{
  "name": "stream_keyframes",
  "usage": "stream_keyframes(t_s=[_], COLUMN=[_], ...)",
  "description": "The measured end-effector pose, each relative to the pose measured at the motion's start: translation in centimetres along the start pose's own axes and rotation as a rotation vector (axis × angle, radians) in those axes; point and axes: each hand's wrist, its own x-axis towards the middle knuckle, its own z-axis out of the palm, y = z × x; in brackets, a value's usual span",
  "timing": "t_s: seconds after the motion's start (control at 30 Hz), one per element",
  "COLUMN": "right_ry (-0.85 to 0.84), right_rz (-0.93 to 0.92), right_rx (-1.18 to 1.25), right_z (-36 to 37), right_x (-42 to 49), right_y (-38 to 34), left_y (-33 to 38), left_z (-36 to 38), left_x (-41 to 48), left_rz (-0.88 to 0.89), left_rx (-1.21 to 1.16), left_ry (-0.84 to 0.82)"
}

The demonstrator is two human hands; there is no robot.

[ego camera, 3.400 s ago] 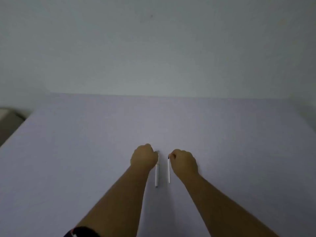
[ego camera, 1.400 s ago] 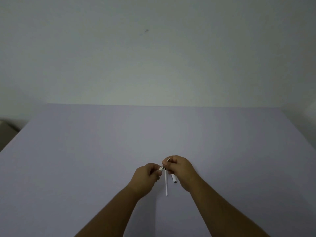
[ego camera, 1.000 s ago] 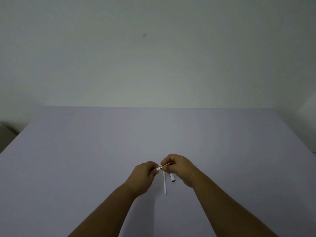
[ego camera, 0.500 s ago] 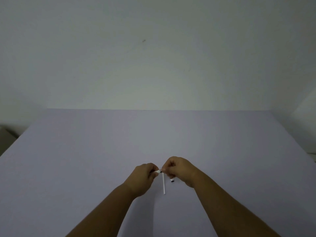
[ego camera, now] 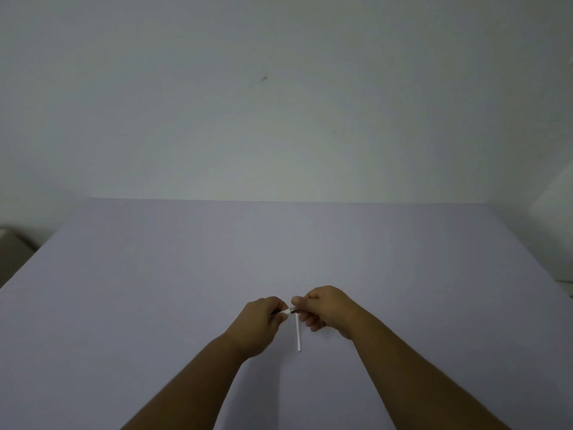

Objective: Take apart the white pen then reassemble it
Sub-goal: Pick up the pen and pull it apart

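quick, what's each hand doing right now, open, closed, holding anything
Left hand: closed, pinching one end of the short pen piece.
Right hand: closed, pinching the other end of the same piece.

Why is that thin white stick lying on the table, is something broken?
Nothing looks broken. The thin white tube lies loose on the table while the left hand and right hand pinch a short pen piece between them.
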Motion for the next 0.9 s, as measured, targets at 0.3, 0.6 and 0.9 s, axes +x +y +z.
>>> stream_keyframes(t_s=[0.3, 0.6, 0.9], right_ry=[0.023, 0.024, 0.013], right_rz=[-0.032, -0.038, -0.009], right_rx=[-0.039, -0.066, 0.008], right_z=[0.13, 0.09, 0.03], right_x=[-0.29, -0.24, -0.22], right_y=[-0.08, -0.27, -0.02], left_y=[0.14, 0.36, 0.47], left_z=[0.07, 0.14, 0.18], left_x=[-0.34, -0.21, 0.06], left_rz=[-0.021, -0.030, -0.046], left_rx=[-0.014, -0.025, -0.050], left_ry=[0.009, 0.015, 0.027])
